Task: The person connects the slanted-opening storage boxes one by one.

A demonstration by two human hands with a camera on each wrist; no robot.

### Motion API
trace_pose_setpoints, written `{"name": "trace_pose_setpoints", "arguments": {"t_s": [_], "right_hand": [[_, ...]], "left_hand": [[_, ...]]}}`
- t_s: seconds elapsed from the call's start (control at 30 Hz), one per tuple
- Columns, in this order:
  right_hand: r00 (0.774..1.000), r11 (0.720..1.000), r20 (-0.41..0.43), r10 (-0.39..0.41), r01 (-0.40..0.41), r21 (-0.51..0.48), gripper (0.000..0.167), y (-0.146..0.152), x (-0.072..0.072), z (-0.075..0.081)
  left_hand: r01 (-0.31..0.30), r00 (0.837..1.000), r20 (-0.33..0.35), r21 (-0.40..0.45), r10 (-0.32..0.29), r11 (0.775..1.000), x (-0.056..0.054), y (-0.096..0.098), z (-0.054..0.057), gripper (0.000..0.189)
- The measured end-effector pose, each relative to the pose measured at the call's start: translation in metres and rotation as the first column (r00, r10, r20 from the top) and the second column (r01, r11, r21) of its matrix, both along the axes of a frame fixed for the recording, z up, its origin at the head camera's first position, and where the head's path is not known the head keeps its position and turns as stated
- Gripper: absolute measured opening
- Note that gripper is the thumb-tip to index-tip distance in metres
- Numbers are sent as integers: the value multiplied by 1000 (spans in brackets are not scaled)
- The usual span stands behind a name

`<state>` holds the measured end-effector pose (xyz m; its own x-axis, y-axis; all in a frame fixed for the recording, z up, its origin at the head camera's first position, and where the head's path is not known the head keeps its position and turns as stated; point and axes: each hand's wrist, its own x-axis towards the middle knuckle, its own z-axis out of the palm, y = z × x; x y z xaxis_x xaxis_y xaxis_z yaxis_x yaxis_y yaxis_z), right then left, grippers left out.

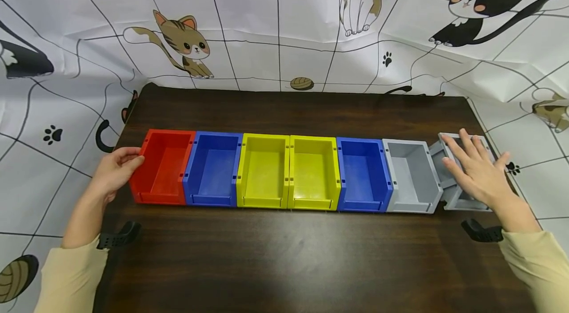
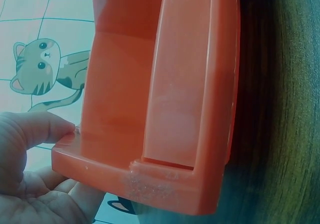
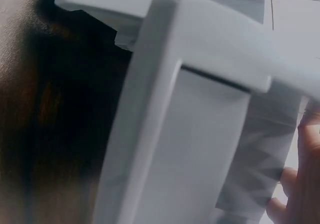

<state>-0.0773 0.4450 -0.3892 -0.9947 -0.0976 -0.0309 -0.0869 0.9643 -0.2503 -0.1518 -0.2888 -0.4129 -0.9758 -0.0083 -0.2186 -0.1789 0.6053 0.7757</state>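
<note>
My left hand point(image 1: 116, 171) pinches the left side wall of a red plastic storage bin point(image 1: 165, 167) at the left end of a row. In the left wrist view the thumb point(image 2: 52, 128) lies inside the rim and the other fingers outside it. At the row's right end my right hand point(image 1: 480, 170) is spread, fingers straight, over a grey bin point(image 1: 467, 200) and hides much of it. That bin stands slightly askew beside a second grey bin point(image 1: 413, 170). The right wrist view shows the grey bin's front close up, with fingers point(image 3: 289, 181) at its far side.
Between red and grey stand a blue bin point(image 1: 213, 167), two yellow bins point(image 1: 265, 167) point(image 1: 313, 167) and another blue bin point(image 1: 362, 170), side by side. They stand on a dark wooden table point(image 1: 284, 258). A white cat-print curtain point(image 1: 249, 17) hangs behind and beside it.
</note>
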Motion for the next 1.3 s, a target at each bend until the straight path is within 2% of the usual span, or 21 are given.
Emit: {"name": "trace_pose_setpoints", "arguments": {"t_s": [0.7, 0.87, 1.3], "right_hand": [[1000, 999, 10, 13, -13, -40, 60, -2, -5, -4], [999, 1000, 32, 7, -6, -28, 65, -5, -4, -12], [1000, 1000, 21, -5, 5, 12, 70, -6, -1, -31]], "left_hand": [[-6, 1000, -11, -7, 6, 1000, 2, -3, 0, 48], [-8, 1000, -16, -16, 7, 1000, 2, -2, 0, 48], [8, 1000, -11, 0, -8, 1000, 0, -1, -1, 48]]}}
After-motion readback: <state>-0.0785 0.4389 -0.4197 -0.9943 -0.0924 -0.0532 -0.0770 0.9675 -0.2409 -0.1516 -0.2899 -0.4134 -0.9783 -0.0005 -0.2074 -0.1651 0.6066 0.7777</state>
